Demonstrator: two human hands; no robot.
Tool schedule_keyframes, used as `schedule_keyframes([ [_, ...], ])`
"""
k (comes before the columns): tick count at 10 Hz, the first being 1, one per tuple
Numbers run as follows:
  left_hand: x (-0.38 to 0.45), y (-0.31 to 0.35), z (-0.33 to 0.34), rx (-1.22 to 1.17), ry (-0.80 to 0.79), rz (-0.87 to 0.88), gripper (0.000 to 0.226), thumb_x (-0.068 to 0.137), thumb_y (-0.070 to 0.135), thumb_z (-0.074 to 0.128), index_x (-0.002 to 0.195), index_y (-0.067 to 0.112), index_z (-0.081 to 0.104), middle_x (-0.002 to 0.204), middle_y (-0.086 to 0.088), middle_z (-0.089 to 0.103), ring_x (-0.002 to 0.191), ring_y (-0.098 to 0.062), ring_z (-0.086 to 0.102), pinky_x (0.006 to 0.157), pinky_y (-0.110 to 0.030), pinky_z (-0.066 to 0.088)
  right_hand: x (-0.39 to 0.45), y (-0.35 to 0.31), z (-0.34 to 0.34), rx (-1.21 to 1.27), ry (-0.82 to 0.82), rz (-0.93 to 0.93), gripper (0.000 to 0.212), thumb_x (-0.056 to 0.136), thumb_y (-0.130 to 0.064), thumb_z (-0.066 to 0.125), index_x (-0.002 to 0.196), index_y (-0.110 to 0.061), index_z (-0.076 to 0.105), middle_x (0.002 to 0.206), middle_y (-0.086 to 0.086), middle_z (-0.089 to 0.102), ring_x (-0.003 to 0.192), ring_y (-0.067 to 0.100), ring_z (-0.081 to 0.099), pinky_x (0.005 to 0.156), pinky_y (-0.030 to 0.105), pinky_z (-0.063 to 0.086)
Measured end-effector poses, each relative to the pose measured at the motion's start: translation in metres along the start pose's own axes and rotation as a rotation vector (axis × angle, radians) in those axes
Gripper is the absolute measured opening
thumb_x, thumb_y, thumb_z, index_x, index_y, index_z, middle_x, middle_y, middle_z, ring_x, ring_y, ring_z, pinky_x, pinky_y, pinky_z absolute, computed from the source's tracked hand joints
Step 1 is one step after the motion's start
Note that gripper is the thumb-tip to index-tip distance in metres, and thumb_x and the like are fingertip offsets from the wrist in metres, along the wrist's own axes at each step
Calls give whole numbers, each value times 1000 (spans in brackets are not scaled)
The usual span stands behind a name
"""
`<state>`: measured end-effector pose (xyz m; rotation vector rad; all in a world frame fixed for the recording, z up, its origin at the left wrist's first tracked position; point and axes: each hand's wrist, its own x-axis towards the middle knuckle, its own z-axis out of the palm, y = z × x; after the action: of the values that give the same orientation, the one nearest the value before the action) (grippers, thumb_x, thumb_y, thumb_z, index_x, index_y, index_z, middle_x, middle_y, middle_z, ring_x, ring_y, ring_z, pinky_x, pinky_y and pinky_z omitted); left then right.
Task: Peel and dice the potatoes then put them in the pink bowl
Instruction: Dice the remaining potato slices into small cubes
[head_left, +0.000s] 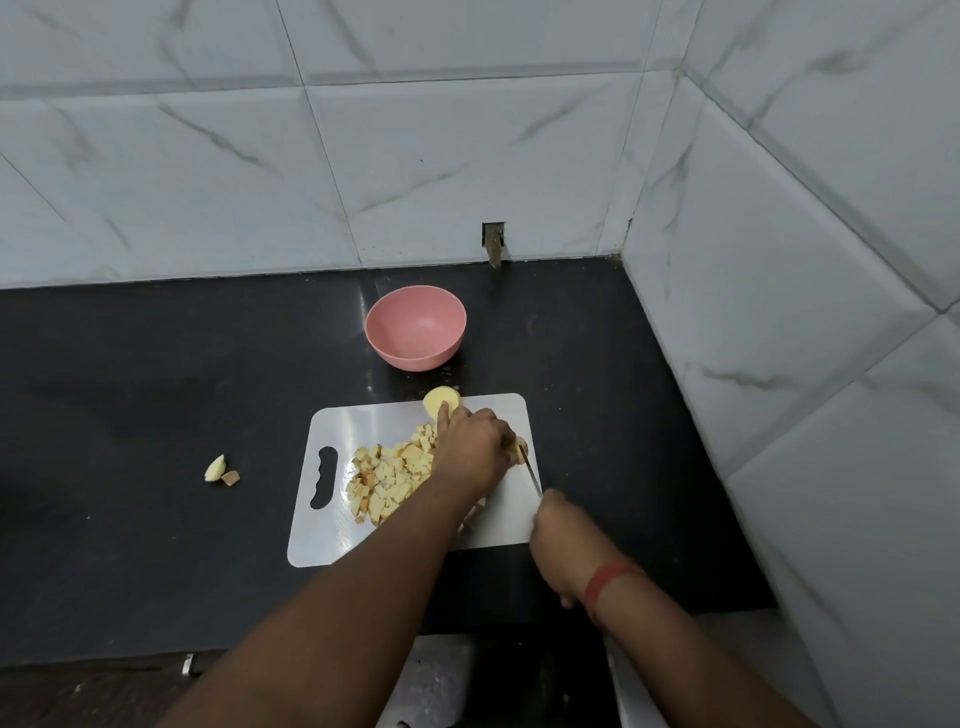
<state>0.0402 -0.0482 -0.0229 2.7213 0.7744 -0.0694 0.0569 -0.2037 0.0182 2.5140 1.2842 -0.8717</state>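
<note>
Your left hand (475, 447) lies over the white cutting board (363, 535), its fingers curled down onto a potato piece (521, 448) that peeks out at the hand's 3 o'clock side; most of that piece is hidden under your knuckles, so how much of it remains cannot be told. Your right hand (563, 551) sits at the board's 4 o'clock corner, its fingers wrapped round the handle of a knife (533, 478), whose thin blade runs up toward 11 o'clock and meets the potato piece just beside your left hand. A red band (605, 579) circles your right wrist.

At 9 o'clock from your left hand, a heap of diced potato (389, 478) covers the middle of the board, some cubes pale and some browned at the edges. At 12 o'clock from the same hand, a peeled potato (441, 401) rests at the board's far edge, touching your fingertips. The pink bowl (415, 328) stands on the dark desk (130, 415) further out at 12 o'clock, apart from the board, and nothing shows inside it. Well off the board at 9 o'clock, two loose potato scraps (221, 470) lie on the desk, touching one another. White marbled wall tiles (415, 156) rise behind the desk and along its 3 o'clock side.
</note>
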Motion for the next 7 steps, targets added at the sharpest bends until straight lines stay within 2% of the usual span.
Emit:
schedule_keyframes([
  [1, -1, -1, 4, -13, 32, -22, 23, 94, 32, 64, 114, 23, 72, 117, 3, 65, 118, -24, 50, 121, -51, 15, 8, -15, -18, -189, -112, -54, 35, 98, -34, 52, 127, -14, 51, 120, 7, 62, 93, 20, 59, 92, 30, 44],
  [2, -1, -1, 6, -17, 36, -37, 23, 94, 35, 65, 112, 23, 72, 116, 2, 64, 118, -25, 50, 121, -51, 16, 31, -3, -3, 21, 59, -45, 29, 98, -18, 44, 125, -14, 52, 114, 14, 62, 73, 14, 49, 69, 24, 47],
  [3, -1, -3, 5, -25, 35, -41, 24, 94, 37, 65, 111, 23, 73, 116, 3, 64, 118, -25, 49, 121, -52, 15, 36, -12, -14, -565, -170, -350, 17, 98, -38, 50, 106, -26, 59, 109, 3, 62, 100, 19, 58, 92, 29, 41],
  [4, -1, -3, 6, -36, 42, -41, 23, 94, 37, 65, 110, 23, 74, 116, 3, 64, 118, -24, 49, 121, -52, 15, 40, -24, -27, -607, -314, -79, 21, 94, -50, 53, 90, -30, 54, 104, -2, 58, 110, 20, 54, 108, 32, 29],
  [5, -2, -3, 6, -30, 46, -40, 22, 95, 37, 64, 110, 25, 74, 117, 4, 64, 118, -25, 48, 120, -53, 16, 38, -19, -26, -247, -222, 70, 27, 98, -42, 50, 79, -23, 46, 87, -3, 54, 80, 17, 51, 93, 29, 35],
  [6, -2, -2, 7, -13, 47, -50, 22, 95, 37, 63, 110, 27, 74, 116, 4, 65, 118, -26, 50, 120, -53, 16, 28, -20, -25, -184, -187, -45, 22, 102, -28, 42, 85, -17, 50, 73, -2, 40, 68, 17, 42, 70, 23, 35],
  [7, -2, -2, 6, -13, 46, -65, 22, 94, 39, 63, 109, 27, 75, 114, 4, 65, 117, -26, 50, 120, -53, 16, 22, -19, -23, -453, -248, -107, 35, 102, -36, 40, 71, -20, 38, 76, -1, 42, 78, 21, 45, 84, 30, 28],
])
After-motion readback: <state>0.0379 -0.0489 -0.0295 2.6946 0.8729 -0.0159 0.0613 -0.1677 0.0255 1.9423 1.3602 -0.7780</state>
